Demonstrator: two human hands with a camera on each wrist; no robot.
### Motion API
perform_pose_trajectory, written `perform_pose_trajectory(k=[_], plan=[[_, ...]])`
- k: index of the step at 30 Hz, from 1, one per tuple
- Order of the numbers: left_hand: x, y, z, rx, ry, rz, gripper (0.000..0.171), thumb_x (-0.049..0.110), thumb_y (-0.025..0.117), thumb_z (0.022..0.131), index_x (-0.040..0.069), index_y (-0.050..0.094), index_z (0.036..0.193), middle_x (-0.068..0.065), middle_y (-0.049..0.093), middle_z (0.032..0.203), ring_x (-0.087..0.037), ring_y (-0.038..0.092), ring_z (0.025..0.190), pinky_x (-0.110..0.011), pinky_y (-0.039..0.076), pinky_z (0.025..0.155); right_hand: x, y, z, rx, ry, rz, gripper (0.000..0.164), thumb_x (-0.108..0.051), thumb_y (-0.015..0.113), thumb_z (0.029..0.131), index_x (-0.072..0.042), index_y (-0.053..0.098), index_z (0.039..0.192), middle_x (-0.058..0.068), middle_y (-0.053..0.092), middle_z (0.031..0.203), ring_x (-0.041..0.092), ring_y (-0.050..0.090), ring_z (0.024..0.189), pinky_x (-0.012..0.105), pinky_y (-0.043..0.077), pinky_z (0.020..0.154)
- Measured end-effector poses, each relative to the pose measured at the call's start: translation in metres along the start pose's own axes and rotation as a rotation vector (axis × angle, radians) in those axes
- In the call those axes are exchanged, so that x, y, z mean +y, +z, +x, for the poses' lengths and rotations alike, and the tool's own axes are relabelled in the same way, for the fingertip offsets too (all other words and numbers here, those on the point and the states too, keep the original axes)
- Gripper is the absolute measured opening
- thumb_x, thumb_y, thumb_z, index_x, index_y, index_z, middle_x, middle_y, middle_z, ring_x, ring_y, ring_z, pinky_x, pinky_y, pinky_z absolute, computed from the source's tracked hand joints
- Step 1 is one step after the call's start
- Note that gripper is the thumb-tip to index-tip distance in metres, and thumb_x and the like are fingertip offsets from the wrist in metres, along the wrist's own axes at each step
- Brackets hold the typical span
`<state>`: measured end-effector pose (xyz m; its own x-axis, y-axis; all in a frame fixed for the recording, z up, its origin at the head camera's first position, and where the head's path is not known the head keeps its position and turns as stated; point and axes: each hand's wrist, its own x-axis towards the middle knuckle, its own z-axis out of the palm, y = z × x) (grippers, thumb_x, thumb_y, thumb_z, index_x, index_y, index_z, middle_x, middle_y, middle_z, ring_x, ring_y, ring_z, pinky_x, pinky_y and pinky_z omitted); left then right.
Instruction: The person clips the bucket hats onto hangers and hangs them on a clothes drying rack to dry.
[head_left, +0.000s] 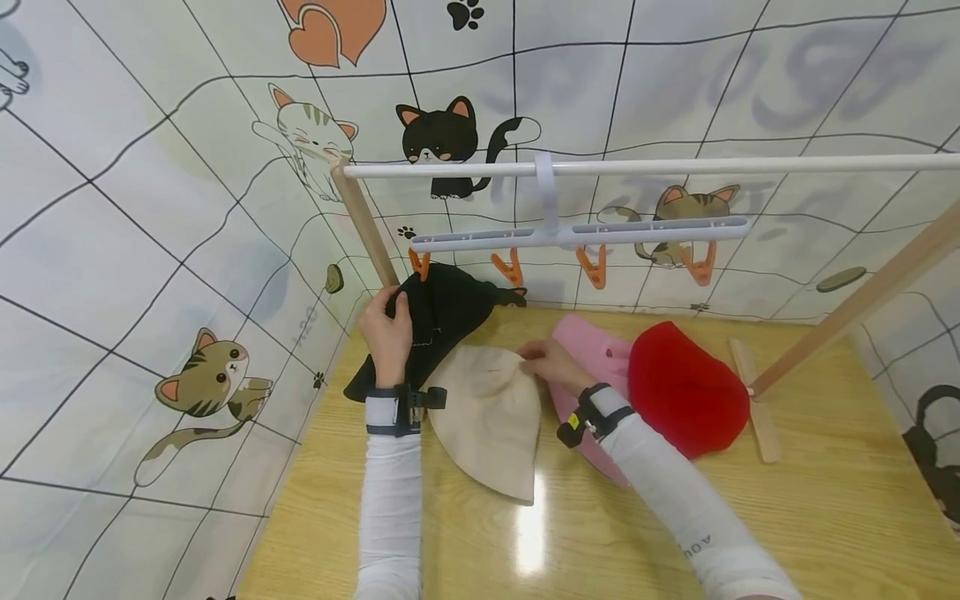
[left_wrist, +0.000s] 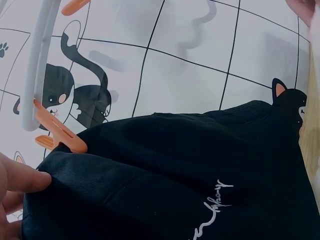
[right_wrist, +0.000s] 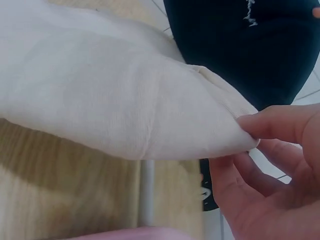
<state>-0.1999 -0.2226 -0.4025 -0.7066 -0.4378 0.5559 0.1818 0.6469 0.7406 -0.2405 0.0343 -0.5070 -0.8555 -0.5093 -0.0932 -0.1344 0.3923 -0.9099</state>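
A black bucket hat (head_left: pixel 457 304) with white stitched lettering hangs from an orange clip (left_wrist: pixel 62 132) at the left end of the white hanger (head_left: pixel 510 239). My left hand (head_left: pixel 387 333) pinches its edge just beside that clip. In the right wrist view, a cream bucket hat (right_wrist: pixel 115 95) has its edge between the thumb and fingers of my right hand (right_wrist: pixel 280 160). From the head, this cream hat lies in front of the black one, with my right hand at its upper right edge.
A pink hat (head_left: pixel 581 342) and a red hat (head_left: pixel 682 392) lie on the wooden table (head_left: pixel 465 550) at right. Several orange clips hang along the hanger, which hooks over a white rod (head_left: pixel 675 166) on wooden posts (head_left: pixel 855 300). Cat-print walls stand behind and left.
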Motion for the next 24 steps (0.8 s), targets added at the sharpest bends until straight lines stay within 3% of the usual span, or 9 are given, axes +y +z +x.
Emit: perform_pose_trajectory(k=[5, 14, 24], plan=[[0.0, -0.003, 0.002, -0.018, -0.024, -0.014, 0.017, 0.004, 0.06, 0.093, -0.007, 0.069, 0.102, -0.022, 0.068, 0.103, -0.038, 0.063, 0.097, -0.05, 0.047, 0.083, -0.015, -0.007, -0.002, -0.04, -0.085, 0.004, 0.025, -0.009, 0.06, 0.087, 0.001, 0.068, 0.109, 0.013, 0.066, 0.103, 0.022, 0.057, 0.089, 0.035, 0.049, 0.076], [0.001, -0.006, 0.003, -0.038, -0.039, -0.023, 0.019, 0.006, 0.058, 0.095, -0.006, 0.069, 0.104, -0.021, 0.068, 0.104, -0.038, 0.063, 0.096, -0.049, 0.047, 0.082, -0.041, -0.018, -0.003, -0.082, -0.034, -0.079, 0.024, 0.0, 0.058, 0.087, 0.005, 0.068, 0.108, 0.014, 0.067, 0.101, 0.019, 0.057, 0.078, 0.032, 0.049, 0.065], [0.002, -0.01, 0.004, -0.027, -0.011, -0.006, 0.018, 0.006, 0.058, 0.094, -0.006, 0.07, 0.103, -0.022, 0.068, 0.102, -0.038, 0.063, 0.093, -0.049, 0.047, 0.08, -0.062, -0.034, -0.014, -0.122, -0.051, -0.219, 0.021, -0.005, 0.063, 0.085, 0.001, 0.072, 0.103, 0.007, 0.069, 0.094, 0.018, 0.057, 0.077, 0.03, 0.048, 0.068]])
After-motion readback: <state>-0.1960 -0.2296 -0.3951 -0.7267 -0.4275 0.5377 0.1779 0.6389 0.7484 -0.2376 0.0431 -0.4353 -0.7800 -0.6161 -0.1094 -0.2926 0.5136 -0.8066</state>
